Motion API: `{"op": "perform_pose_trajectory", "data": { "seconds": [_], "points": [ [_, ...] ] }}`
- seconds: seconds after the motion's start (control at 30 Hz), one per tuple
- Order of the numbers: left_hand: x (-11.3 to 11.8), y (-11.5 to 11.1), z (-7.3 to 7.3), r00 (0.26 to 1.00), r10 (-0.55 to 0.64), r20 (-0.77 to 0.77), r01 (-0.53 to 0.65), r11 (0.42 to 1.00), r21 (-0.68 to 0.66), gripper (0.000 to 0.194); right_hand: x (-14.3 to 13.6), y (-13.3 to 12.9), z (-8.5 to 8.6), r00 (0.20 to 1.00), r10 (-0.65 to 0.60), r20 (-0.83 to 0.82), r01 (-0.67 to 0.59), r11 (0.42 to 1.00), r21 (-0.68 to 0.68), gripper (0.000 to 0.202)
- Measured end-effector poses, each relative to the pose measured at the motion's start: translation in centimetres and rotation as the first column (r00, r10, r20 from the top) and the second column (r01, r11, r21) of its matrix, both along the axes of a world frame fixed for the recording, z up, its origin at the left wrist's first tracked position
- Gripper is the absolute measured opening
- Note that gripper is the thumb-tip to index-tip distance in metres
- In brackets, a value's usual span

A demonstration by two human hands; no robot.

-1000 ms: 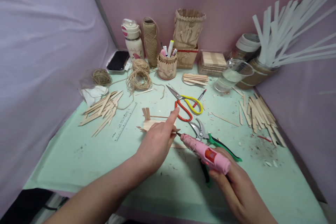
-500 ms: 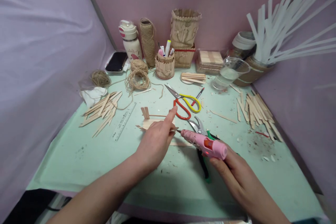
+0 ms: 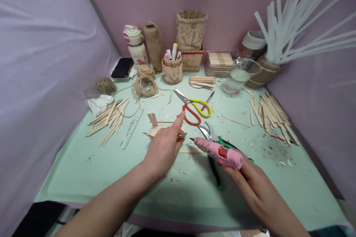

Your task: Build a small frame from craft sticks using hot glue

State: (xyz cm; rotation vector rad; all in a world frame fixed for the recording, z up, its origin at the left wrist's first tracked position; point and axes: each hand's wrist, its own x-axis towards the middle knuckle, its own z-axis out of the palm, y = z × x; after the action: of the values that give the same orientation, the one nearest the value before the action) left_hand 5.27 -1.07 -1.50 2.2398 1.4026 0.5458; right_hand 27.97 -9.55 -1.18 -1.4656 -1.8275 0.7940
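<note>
My right hand (image 3: 247, 181) is wrapped round a pink hot glue gun (image 3: 217, 150), its dark nozzle pointing left just short of the wooden piece. Low on the mat, my left hand (image 3: 164, 148) grips a small craft-stick frame (image 3: 156, 129), with the index finger stretched forward. Two short sticks stand up at the frame's far left corner; the hand hides much of the rest. Beneath the glue gun lie pruning shears (image 3: 213, 137) with green and black handles. Scissors (image 3: 191, 105) with red and yellow handles rest just beyond my left index finger.
Loose craft sticks lie in piles at left (image 3: 111, 118) and right (image 3: 274, 116). A clear ruler (image 3: 130, 129) is left of the frame. Behind stand twine (image 3: 144, 83), a pen holder (image 3: 172, 70), a plastic cup of water (image 3: 236, 79) and white glue sticks (image 3: 283, 29).
The glue gun's nozzle has drawn back slightly to the right, away from the frame. My left hand keeps its hold. The whole view has shifted a little.
</note>
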Motion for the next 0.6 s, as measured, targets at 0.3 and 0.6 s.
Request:
{"op": "perform_pose_trajectory", "data": {
  "seconds": [0.3,0.6],
  "points": [
    [0.0,0.1,-0.5,0.995,0.014,-0.094,-0.008,0.998,0.067,0.08,0.4,-0.7,-0.3,1.0,-0.028,-0.005,0.028,0.998,0.053,0.017],
    [0.1,0.1,-0.3,0.993,0.017,-0.12,-0.006,0.996,0.094,0.08,3.2,-3.0,-0.6,0.964,-0.246,0.098,0.232,0.963,0.141,0.031]
  ]
}}
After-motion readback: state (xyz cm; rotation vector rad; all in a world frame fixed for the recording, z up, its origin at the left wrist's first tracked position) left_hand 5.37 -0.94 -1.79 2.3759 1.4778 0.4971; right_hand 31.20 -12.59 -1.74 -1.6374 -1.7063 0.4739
